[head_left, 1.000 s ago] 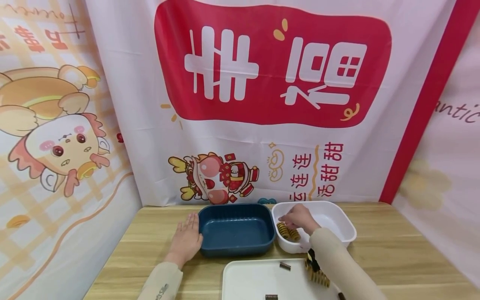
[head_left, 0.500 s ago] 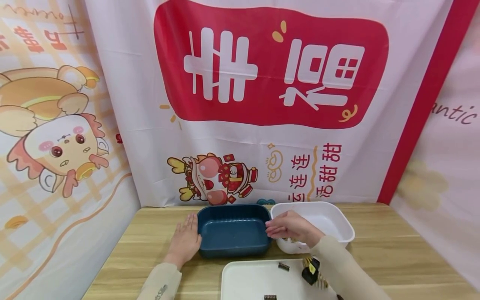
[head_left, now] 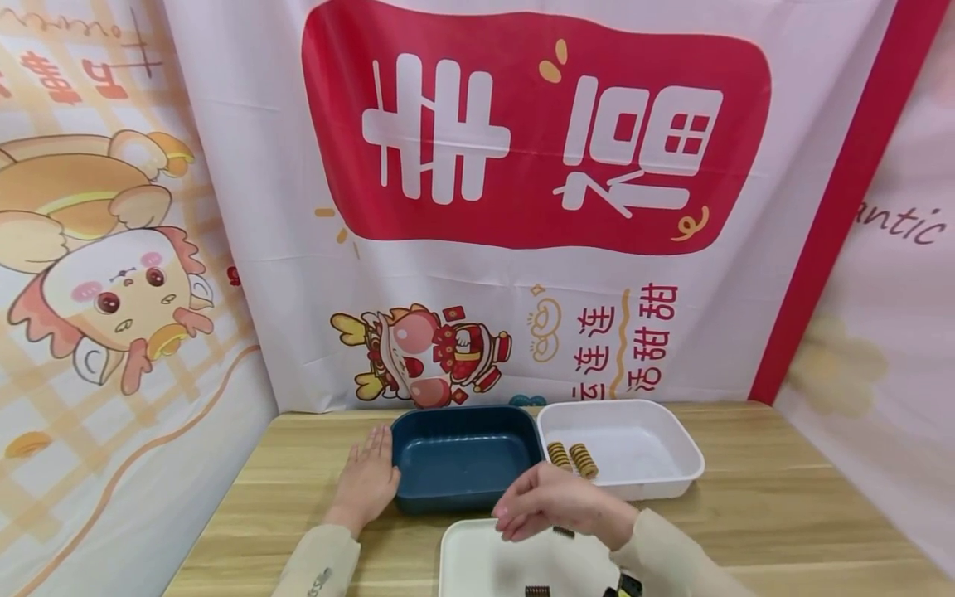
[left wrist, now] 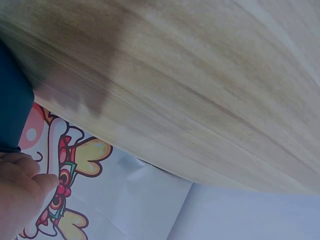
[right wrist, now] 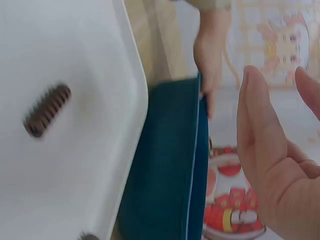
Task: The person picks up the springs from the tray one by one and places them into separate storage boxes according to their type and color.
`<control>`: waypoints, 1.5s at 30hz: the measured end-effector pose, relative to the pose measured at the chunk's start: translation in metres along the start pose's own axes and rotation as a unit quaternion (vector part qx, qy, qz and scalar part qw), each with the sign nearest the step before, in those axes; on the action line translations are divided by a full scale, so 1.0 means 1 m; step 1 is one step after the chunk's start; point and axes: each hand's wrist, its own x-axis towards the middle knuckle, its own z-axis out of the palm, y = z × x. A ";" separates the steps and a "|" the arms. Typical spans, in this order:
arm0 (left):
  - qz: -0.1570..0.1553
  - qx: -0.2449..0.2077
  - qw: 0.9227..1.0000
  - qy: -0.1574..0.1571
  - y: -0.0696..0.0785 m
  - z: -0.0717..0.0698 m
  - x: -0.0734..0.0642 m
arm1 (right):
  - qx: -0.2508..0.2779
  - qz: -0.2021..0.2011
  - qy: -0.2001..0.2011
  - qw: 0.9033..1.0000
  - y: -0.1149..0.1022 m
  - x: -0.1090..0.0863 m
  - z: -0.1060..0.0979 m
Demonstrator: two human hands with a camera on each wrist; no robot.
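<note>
since half a second ago, the right hand (head_left: 555,502) has moved from the white bin (head_left: 634,448) to above the pale tray (head_left: 466,568), thumb and fingers parted, empty. dark springs (head_left: 537,591) lie on that tray; two yellow-and-black coils (head_left: 584,461) sit in the white bin. left hand (head_left: 366,474), fingers straight, touches the blue bin (head_left: 466,460), gripping nothing.

Left hand (head_left: 366,481) touching blue bin (head_left: 458,464), right hand (head_left: 561,502) above tray (head_left: 473,565)

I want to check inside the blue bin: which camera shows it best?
The head view, which looks into the blue bin. The right wrist view shows mostly its outer wall; the left wrist view, only a small part.
</note>
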 end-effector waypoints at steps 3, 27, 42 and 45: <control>0.000 -0.001 1.000 0.005 -0.001 0.001 0.000 | -0.011 0.004 -0.024 1.000 0.004 -0.003 0.010; -0.002 -0.004 1.000 -0.005 -0.002 -0.001 -0.001 | -0.232 -0.016 -0.028 0.972 0.038 -0.011 0.058; 0.000 0.000 1.000 -0.001 0.000 -0.002 -0.003 | -0.513 -0.104 -0.051 0.850 0.154 0.053 0.030; 0.002 0.002 1.000 0.004 -0.001 0.000 -0.002 | -0.491 -0.110 -0.029 0.864 0.129 0.036 0.046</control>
